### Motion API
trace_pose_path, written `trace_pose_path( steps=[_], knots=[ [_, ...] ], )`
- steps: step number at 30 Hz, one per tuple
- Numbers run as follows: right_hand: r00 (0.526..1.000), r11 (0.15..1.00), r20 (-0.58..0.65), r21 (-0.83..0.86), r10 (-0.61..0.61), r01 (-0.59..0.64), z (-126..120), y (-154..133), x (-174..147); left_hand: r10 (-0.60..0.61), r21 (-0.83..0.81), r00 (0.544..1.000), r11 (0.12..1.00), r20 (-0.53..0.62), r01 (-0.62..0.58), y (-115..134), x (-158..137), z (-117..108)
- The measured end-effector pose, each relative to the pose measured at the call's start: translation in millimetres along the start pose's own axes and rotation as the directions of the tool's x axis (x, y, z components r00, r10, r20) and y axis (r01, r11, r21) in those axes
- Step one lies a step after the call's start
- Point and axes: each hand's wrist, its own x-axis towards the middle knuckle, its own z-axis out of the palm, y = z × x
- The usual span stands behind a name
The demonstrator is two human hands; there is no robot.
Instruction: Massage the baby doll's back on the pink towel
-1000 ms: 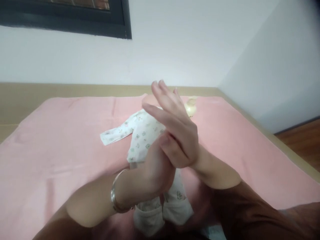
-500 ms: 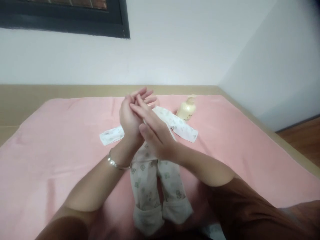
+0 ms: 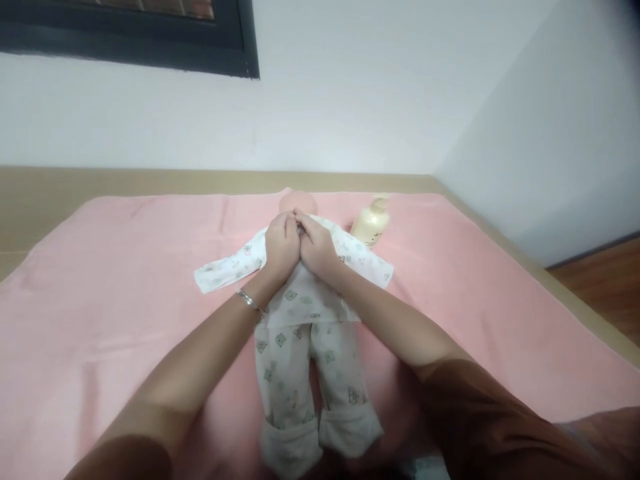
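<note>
A doll with a round pink head (image 3: 299, 201) lies on its back in a white printed top (image 3: 310, 293) and matching trousers (image 3: 285, 367). My left hand (image 3: 283, 241) and my right hand (image 3: 319, 245) meet above its chest, just below the head. Both are closed, fingers curled and pressed against each other. Their fingertips are hidden, so anything between them cannot be made out. A silver bracelet (image 3: 250, 301) circles my left wrist. Beyond my right hand, on the doll's right-hand side in view, stands a cream pump bottle (image 3: 371, 223).
A pink cloth (image 3: 150, 280) covers the surface under the doll, with a tan border (image 3: 200, 180) at the back. White wall (image 3: 340, 100) rises behind, with a dark window frame (image 3: 150, 57) at upper left. Wooden floor (image 3: 605, 287) shows at the right.
Before, my hands were raised with palms pressed together and fingers stretched. They have come lower and curled against each other, uncovering the doll's head and more of its top.
</note>
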Motion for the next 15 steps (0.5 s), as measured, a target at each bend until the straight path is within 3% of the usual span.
trace_pose_path(
  steps=[4,8,11,15],
  knots=[
    [0.999,0.996,0.021,-0.087,-0.027,0.028,2,0,0,-0.002,0.049,0.999,0.999,0.055,-0.001,-5,0,0],
    [0.992,0.95,0.127,-0.308,-0.007,0.046,0,0,0,0.025,0.077,0.994,0.996,0.105,-0.034,-14,-2,-3],
    [0.963,0.88,0.269,-0.464,0.029,0.103,-5,1,0,0.054,0.099,0.992,0.993,0.114,-0.065,-23,-5,-6],
    [0.911,0.836,0.404,-0.527,0.086,0.154,-18,1,2,0.045,0.141,0.99,0.988,0.132,-0.063,-34,-9,-11]
  ],
)
